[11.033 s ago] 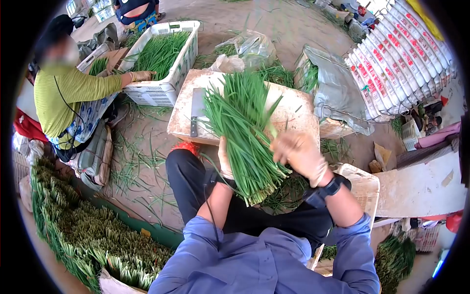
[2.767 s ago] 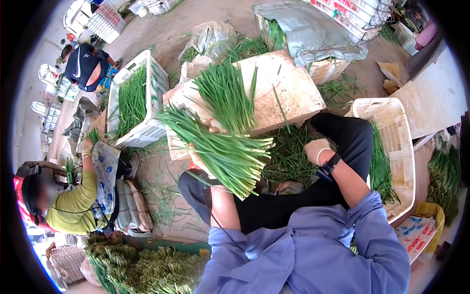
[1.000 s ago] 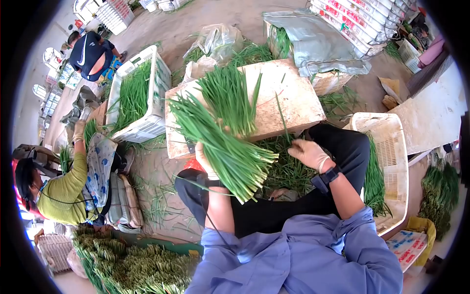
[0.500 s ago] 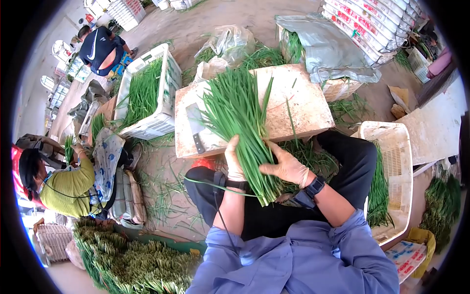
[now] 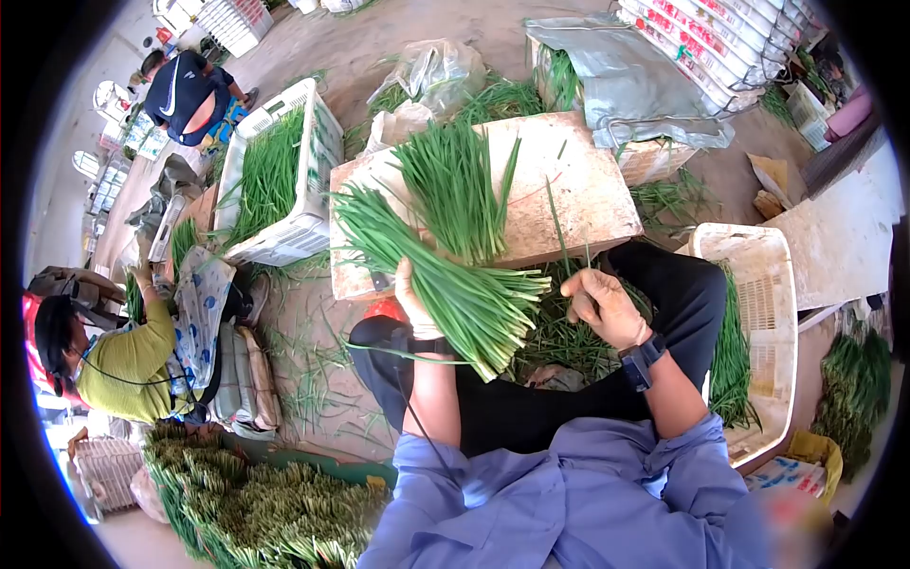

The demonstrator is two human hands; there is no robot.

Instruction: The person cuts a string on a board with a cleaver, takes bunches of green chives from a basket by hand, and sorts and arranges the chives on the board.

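My left hand (image 5: 417, 303), in a pale glove, is wrapped round a thick bunch of garlic chives (image 5: 445, 294). The bunch slants over the board's front edge, with its pale cut ends toward my lap and its leafy tips to the upper left. My right hand (image 5: 607, 308) is held apart from it, to the right, fingers curled in; a thin strand stands above them, but what they grip is unclear. More chives (image 5: 455, 185) lie on the stained white board (image 5: 578, 180). A knife (image 5: 381, 282) lies there too, mostly hidden under the held leaves.
White crates of chives stand to the left (image 5: 308, 180) and right (image 5: 782, 351). Trimmed bundles (image 5: 256, 493) are piled at lower left. A person in a green top (image 5: 123, 370) sits at left; another person (image 5: 190, 100) bends farther back. Loose leaves litter the floor.
My left hand has tilted the bunch leftward, uncovering chives on the board and covering most of the knife. My right hand has let go of the bunch, moved right and curled its fingers.
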